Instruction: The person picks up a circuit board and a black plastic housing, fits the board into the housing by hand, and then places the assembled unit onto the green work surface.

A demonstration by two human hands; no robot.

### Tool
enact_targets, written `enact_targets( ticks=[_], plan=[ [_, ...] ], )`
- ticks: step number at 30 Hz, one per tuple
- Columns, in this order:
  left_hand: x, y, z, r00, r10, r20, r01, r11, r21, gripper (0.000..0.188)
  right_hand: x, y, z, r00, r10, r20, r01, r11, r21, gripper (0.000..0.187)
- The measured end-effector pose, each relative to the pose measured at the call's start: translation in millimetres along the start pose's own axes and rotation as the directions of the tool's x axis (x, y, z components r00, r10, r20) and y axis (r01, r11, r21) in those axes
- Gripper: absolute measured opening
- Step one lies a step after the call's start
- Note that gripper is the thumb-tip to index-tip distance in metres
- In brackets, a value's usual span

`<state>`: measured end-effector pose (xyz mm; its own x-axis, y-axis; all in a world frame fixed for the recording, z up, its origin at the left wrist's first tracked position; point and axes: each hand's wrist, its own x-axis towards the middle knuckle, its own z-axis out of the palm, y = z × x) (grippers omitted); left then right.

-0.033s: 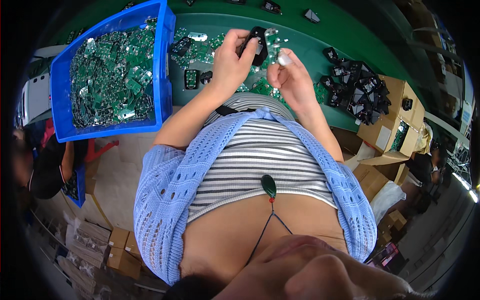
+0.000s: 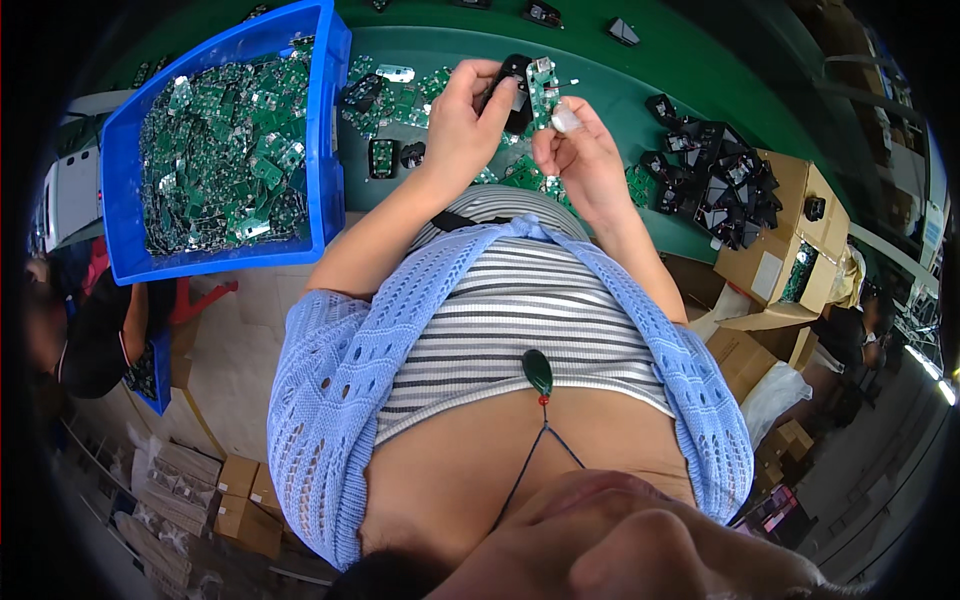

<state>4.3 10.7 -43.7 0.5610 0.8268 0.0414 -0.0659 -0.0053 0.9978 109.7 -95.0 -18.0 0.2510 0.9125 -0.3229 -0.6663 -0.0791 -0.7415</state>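
My left hand [image 2: 463, 125] is closed round a black plastic housing [image 2: 517, 110], its thumb lying on the inner side. Between the thumb and fingers of my right hand [image 2: 585, 155] is the lower end of a narrow green circuit board [image 2: 542, 88], upright just right of the housing. A silvery metal part sits at the board's top end. Something whitish covers the tip of my right thumb. Loose green circuit boards [image 2: 405, 103] lie on the green tabletop left of and below my hands. A black housing with a board in it [image 2: 382, 158] rests near my left wrist.
A blue bin [image 2: 328, 150] heaped with circuit boards stands at the left. Black housings [image 2: 735, 180] are piled at the right, beside an open cardboard box [image 2: 790, 225]. Several black pieces lie along the far edge. Another person's arm [image 2: 135, 320] shows at far left.
The circuit board in my right hand has turned slightly, so more of its face shows. My left hand and the housing stay almost in place.
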Motion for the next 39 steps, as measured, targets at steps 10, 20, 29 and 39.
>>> enact_targets(
  ticks=[10, 20, 29, 39],
  plan=[
    [-7, 13, -7, 0.937, -0.247, 0.247, 0.283, 0.951, -0.125, 0.036, -2, 4, 4, 0.905, -0.409, -0.116, 0.298, 0.805, -0.513, 0.024],
    [-12, 31, -1, 0.973, -0.167, 0.158, 0.178, 0.982, -0.057, 0.037, 4, 2, 10, 0.822, -0.565, -0.077, 0.437, 0.711, -0.550, 0.012],
    [-13, 22, 4, 0.965, -0.171, 0.200, 0.223, 0.935, -0.275, 0.037, 8, 8, 6, 0.720, -0.690, -0.072, 0.566, 0.644, -0.515, 0.011],
    [-12, 30, 1, 0.959, -0.194, 0.206, 0.206, 0.978, -0.038, 0.039, 16, 2, 6, 0.709, -0.703, 0.059, 0.571, 0.523, -0.633, 0.008]
  ],
)
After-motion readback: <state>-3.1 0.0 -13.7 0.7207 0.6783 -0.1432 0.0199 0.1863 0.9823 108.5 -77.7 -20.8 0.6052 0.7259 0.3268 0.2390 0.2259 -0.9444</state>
